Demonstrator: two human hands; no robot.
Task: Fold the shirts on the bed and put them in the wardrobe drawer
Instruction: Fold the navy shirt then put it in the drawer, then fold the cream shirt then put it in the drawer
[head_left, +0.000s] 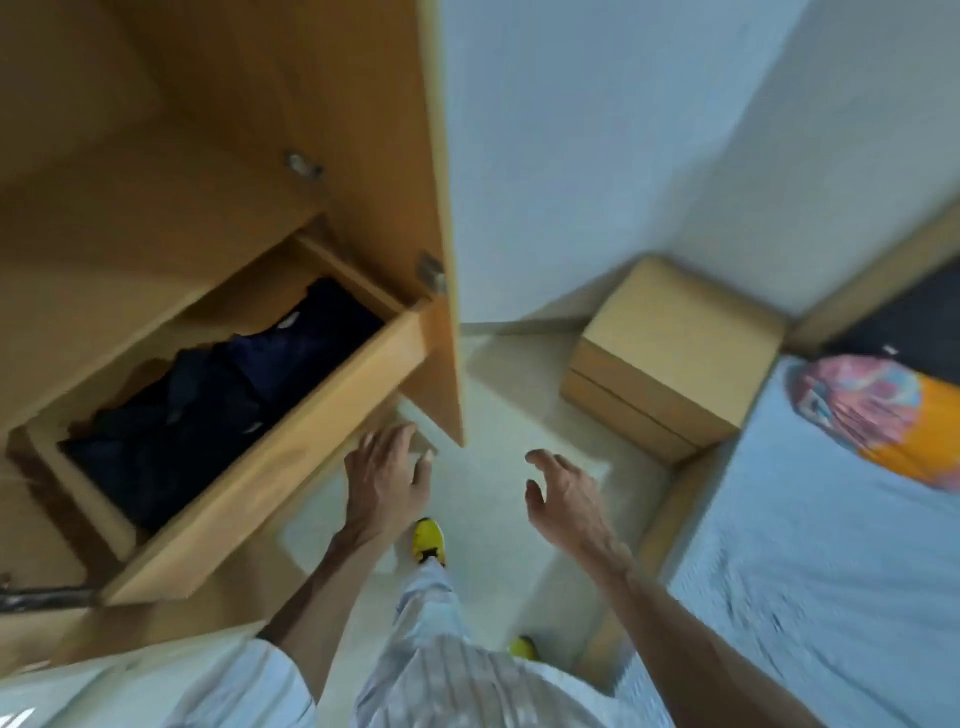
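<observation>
Both hands empty: left hand (387, 480) fingers spread, just off the front edge of the open wardrobe drawer (270, 452); right hand (563, 493) loosely open over the floor (498, 415). Dark folded clothes (218, 395) already sit in the drawer. Colourful shirt (883, 415) lies unfolded on the bed (810, 571), near its head end. Likely next: turn to the bed, fold it flat on the mattress, carry it two-handed. Leave the drawer open.

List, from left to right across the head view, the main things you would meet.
Open wardrobe drawer holding dark clothes → left hand → right hand → bedside cabinet → bed with a colourful garment.
</observation>
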